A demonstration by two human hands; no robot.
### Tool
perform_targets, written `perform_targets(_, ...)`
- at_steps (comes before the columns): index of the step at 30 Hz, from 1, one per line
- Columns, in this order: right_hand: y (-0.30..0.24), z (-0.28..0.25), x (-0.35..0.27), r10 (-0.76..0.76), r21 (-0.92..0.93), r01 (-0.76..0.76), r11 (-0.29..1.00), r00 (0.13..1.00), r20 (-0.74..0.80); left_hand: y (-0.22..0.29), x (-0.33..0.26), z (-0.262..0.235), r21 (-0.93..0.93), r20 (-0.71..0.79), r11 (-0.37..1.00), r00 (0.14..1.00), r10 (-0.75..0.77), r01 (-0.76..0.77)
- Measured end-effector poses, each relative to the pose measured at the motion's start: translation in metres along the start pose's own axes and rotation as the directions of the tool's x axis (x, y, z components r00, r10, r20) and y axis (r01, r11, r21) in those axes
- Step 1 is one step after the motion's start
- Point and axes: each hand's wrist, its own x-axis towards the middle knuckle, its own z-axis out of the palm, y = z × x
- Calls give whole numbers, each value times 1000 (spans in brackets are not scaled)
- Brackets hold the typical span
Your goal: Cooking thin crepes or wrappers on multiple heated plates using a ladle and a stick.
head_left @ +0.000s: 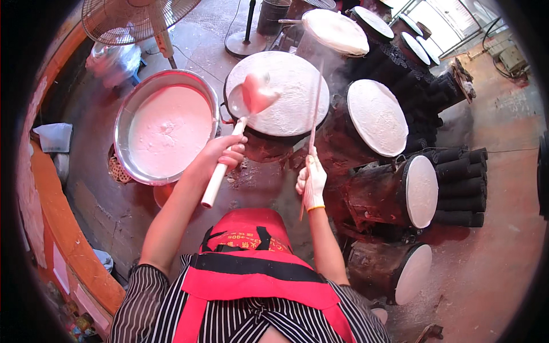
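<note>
My left hand [225, 155] is bare and closed around the pale handle of a ladle [220, 177]. The ladle's bowl is smeared by motion above a round griddle [274, 138]. A white layer of batter [300, 94] covers that griddle to its edge. In a white glove, my right hand [311, 180] grips a long thin stick [316, 108], which points away from me past the griddle's right side. To the left stands a wide metal basin [122, 108] holding thick white batter [171, 131].
More round stoves topped with white sheets [377, 117] curve along the right. Black cylindrical briquettes [460, 188] are stacked behind them. A fan [137, 20] and a black pole on a round base [246, 43] stand at the back. An orange-edged ledge [74, 228] runs along the left.
</note>
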Motion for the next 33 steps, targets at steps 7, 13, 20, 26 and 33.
perform_targets(7,58,-10,-24,-205,-494,322,808,939,276,4,-41,-5,309,-378,950,912,159,-38)
perform_targets(13,53,-22,-38,-294,-558,305,772,949,112,-39,-86,-33,682,-283,722,868,407,-117)
perform_targets(20,40,-75,-24,17,-89,1,996,978,208,-52,-49,-2,232,-395,971,918,39,58)
perform_targets(26,-49,-156,56,23,-15,-20,1000,956,291,-71,65,89,-11,-178,1000,984,6,-8)
perform_targets(33,-98,-207,92,36,-92,7,996,886,463,-85,183,151,-198,-272,975,961,41,-98)
